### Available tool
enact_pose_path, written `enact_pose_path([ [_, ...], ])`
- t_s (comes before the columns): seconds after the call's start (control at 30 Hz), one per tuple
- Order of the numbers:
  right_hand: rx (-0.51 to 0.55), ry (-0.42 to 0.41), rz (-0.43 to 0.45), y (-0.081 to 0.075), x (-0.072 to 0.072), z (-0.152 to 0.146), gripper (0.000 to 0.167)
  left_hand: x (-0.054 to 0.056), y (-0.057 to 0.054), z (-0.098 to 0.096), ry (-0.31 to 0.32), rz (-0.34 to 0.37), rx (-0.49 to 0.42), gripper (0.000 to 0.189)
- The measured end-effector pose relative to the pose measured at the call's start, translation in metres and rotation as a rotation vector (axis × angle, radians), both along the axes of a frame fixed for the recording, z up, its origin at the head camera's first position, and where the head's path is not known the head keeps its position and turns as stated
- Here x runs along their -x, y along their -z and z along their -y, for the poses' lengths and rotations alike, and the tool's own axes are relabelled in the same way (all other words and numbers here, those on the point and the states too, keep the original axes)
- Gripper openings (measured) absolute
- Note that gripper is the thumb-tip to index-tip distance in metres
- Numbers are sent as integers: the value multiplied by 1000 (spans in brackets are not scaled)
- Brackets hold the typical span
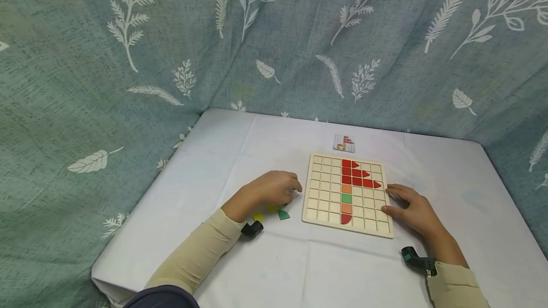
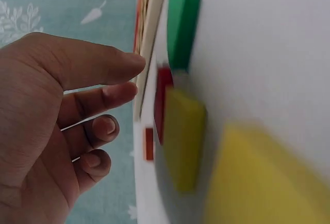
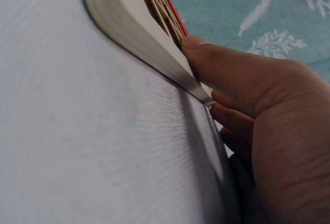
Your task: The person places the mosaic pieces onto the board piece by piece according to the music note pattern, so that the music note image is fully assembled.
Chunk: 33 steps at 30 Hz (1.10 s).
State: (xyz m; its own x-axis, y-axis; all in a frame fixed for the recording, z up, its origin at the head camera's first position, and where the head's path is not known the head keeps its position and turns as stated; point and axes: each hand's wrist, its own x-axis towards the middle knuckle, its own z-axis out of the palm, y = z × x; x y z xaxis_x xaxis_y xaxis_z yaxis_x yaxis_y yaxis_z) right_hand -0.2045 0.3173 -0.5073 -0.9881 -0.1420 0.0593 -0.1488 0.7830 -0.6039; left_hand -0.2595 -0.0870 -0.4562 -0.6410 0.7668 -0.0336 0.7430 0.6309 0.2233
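Note:
A square wooden grid board point(image 1: 325, 189) lies on the table, a column of red, orange and green pieces set in it with red rows pointing right. My left hand point(image 1: 276, 188) hovers left of it with loosely bent fingers, nothing between thumb and forefinger point(image 2: 122, 94). Close by lie a green quarter-round piece point(image 1: 284, 215), a yellow piece point(image 1: 259, 217) and another yellow piece point(image 2: 183, 141). Partly behind that one shows a red piece point(image 2: 162, 100), and further off an orange piece point(image 2: 149, 144). My right hand point(image 1: 413, 208) rests at the board's right edge, its thumb point(image 3: 206, 54) touching the rim.
A small pattern card point(image 1: 344, 143) with a coloured grid picture lies behind the board. White cloth point(image 1: 265, 265) covers the table. A leaf-printed green curtain point(image 1: 274, 46) hangs behind and at the sides. Dark wrist cameras point(image 1: 252, 229) are worn on both arms.

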Motion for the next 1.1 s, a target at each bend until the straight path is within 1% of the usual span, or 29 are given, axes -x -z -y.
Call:
enact_pose_path([
  [0.1, 4, 5, 11, 1, 0, 0, 75, 4, 4, 10, -23, 9, -16, 26],
  [0.2, 6, 10, 15, 2, -1, 0, 75, 5, 3, 19, -46, 6, -20, 25],
  [0.33, 2, 13, 13, 2, -2, -1, 75, 2, 0, 27, -70, 1, -2, 21],
  [0.43, 5, 15, 13, 2, -2, -1, 75, 0, -1, 31, -82, 10, 8, 21],
  [0.57, 10, 19, 13, 2, -2, -3, 75, -5, 0, 34, -74, 32, 3, 22],
  [0.7, 9, 22, 18, 1, -1, -5, 74, -8, 1, 32, -38, 49, -3, 18],
  [0.77, 7, 19, 17, 1, -1, -5, 74, -8, 1, 29, -23, 55, 7, 16],
  [0.83, 11, 16, 15, 1, 0, -5, 74, -7, 3, 26, -23, 57, 21, 13],
  [0.9, 13, 12, 13, 2, 0, -4, 75, -5, 5, 22, -41, 67, 21, 9],
  [0.97, 15, 8, 11, 2, 1, -4, 75, -2, 7, 20, -74, 61, 23, 4],
  [1.03, 16, 4, 7, 2, 2, -3, 75, 1, 8, 18, -112, 50, 27, 12],
  [1.1, 18, -2, 4, 1, 2, -3, 75, 2, 10, 18, -148, 23, 42, 23],
])
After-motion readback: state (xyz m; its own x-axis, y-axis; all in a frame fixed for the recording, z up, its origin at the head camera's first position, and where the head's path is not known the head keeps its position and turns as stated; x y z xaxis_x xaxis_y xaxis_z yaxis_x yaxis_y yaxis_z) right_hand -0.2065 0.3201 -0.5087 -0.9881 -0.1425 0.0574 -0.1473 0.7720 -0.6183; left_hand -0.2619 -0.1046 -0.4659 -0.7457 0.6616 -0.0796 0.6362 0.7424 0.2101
